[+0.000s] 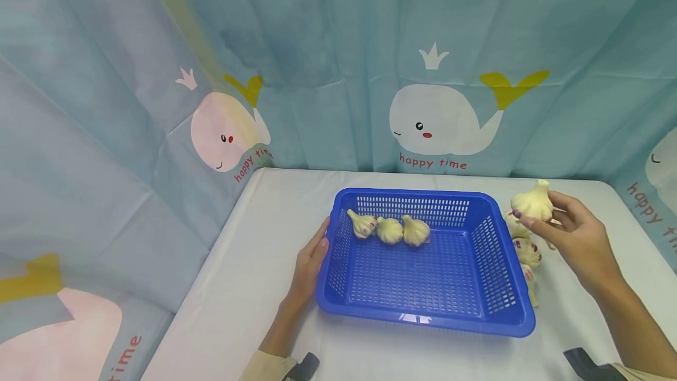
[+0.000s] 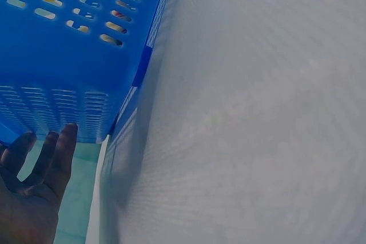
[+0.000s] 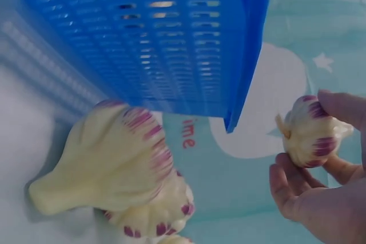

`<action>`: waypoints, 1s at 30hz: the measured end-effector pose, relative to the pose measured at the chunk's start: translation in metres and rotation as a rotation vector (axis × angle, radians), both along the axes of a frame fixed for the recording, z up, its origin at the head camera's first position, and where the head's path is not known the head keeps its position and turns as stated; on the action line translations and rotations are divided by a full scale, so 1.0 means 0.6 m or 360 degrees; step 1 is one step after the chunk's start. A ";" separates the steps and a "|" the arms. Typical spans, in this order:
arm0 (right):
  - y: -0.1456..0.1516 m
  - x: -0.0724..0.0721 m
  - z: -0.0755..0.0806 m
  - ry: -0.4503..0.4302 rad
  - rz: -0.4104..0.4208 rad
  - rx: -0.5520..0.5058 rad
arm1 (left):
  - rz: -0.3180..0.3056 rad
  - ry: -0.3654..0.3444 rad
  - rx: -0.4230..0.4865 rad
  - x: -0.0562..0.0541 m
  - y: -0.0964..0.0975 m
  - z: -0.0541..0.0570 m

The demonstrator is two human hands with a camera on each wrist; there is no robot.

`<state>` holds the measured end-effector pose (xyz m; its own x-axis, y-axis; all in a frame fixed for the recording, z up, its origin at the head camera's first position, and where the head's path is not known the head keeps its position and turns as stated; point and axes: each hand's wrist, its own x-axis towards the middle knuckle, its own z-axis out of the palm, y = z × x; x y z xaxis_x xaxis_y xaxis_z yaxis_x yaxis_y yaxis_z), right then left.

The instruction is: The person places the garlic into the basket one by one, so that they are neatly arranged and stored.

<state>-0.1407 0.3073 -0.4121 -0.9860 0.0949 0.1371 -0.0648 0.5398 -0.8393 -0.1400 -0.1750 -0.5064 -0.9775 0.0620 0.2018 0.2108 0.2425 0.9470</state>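
My right hand pinches a garlic bulb between thumb and fingers, held up beside the far right corner of a blue plastic basket. Its purple-streaked base shows in the right wrist view, where fingers support it. Three garlic bulbs sit in a row inside, along the basket's far wall towards the left. More garlic bulbs lie on the table against the outside of its right wall, partly hidden by the rim and the held bulb. My left hand rests with extended fingers against the basket's left outer side.
A white cloth covers the table. Behind and beside it hangs a blue curtain printed with whales. The basket's raised rim runs between the right-hand garlic and the basket's inside.
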 end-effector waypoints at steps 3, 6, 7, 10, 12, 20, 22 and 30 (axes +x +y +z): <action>-0.006 -0.002 0.005 0.0015 0.0010 -0.0019 | -0.0001 -0.0004 0.0010 0.000 0.000 0.000; -0.013 -0.005 0.011 0.0040 0.0035 -0.0031 | 0.0003 -0.0002 -0.0001 0.000 0.000 0.000; -0.016 -0.006 0.013 0.0048 0.0043 -0.0033 | 0.0004 -0.0001 -0.0006 0.000 0.000 0.001; -0.024 -0.008 0.021 0.0059 0.0068 -0.0033 | 0.0009 0.0000 -0.0015 0.001 0.000 0.001; -0.029 -0.010 0.026 0.0061 0.0074 -0.0033 | 0.0008 0.0001 -0.0011 0.002 -0.001 0.001; -0.044 -0.018 0.041 0.0130 0.0111 -0.0042 | 0.0012 -0.0004 -0.0022 0.002 -0.001 0.000; -0.047 -0.020 0.046 0.0128 0.0112 -0.0028 | 0.0016 -0.0003 -0.0027 0.002 -0.001 0.000; -0.055 -0.028 0.063 0.0103 0.0122 -0.0044 | 0.0019 -0.0003 -0.0019 0.001 -0.001 0.000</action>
<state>-0.1576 0.2741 -0.3742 -0.9797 0.0241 0.1989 -0.1594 0.5077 -0.8467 -0.1392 -0.1753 -0.5067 -0.9785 0.0528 0.1995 0.2063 0.2561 0.9444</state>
